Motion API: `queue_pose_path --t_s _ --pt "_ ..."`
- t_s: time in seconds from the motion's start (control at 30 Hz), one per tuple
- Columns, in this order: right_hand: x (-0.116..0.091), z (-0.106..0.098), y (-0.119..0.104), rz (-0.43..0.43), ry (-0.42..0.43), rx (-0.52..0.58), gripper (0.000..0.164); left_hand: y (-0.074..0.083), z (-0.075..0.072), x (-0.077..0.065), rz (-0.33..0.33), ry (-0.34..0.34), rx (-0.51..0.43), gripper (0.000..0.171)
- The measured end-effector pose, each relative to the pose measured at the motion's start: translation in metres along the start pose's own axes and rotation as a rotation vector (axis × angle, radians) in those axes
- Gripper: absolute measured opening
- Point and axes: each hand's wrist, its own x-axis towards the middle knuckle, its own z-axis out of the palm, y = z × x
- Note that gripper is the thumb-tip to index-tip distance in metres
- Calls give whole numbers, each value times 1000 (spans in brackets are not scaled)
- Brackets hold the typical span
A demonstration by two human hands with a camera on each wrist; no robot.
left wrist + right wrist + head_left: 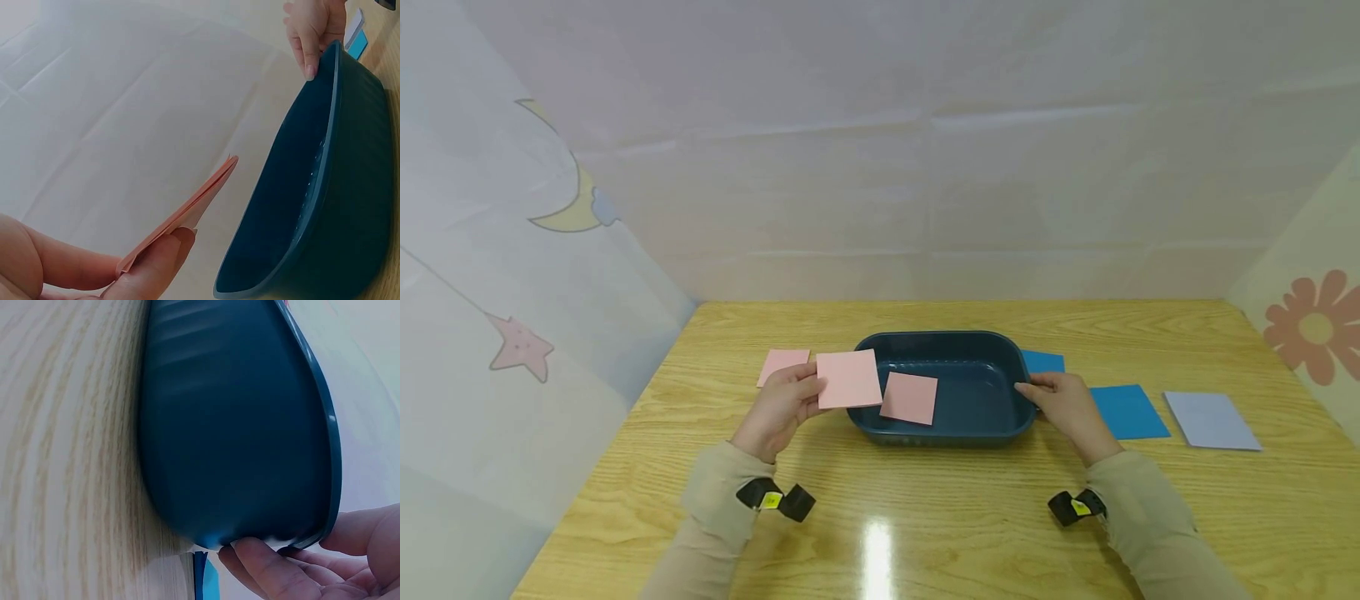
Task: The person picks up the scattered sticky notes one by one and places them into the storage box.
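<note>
Between its thumb and fingers my left hand point(784, 404) pinches a thin stack of pink square paper point(849, 379), raised above the left end of a dark teal plastic basin point(942, 435). Edge-on in the left wrist view, the paper point(181, 215) shows layers parted slightly at the tip. Inside the basin, towards its left, lies another pink paper square point(910, 398). My right hand point(1063, 408) grips the basin's right end, thumb on the rim and fingers against the outer wall, as the right wrist view shows.
A pink paper square point(784, 363) lies left of the basin, partly behind my left hand. To the right are a blue square point(1047, 362) partly covered by the basin, another blue square point(1127, 412) and a pale lilac square point(1212, 420). Sheeted walls border the wooden table point(955, 517).
</note>
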Motion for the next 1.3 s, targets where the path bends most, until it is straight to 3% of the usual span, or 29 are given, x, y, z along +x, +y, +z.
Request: queue_pose_path --t_s 0.43,0.83,1.3 --pt "1 -1 1 -5 -2 -8 59 1 7 1 16 -37 6 40" --pt "0 0 2 -11 1 -12 58 -2 19 4 14 -12 -19 39" --pt "-1 -1 -1 -23 6 -25 56 -3 25 6 30 -43 -41 39"
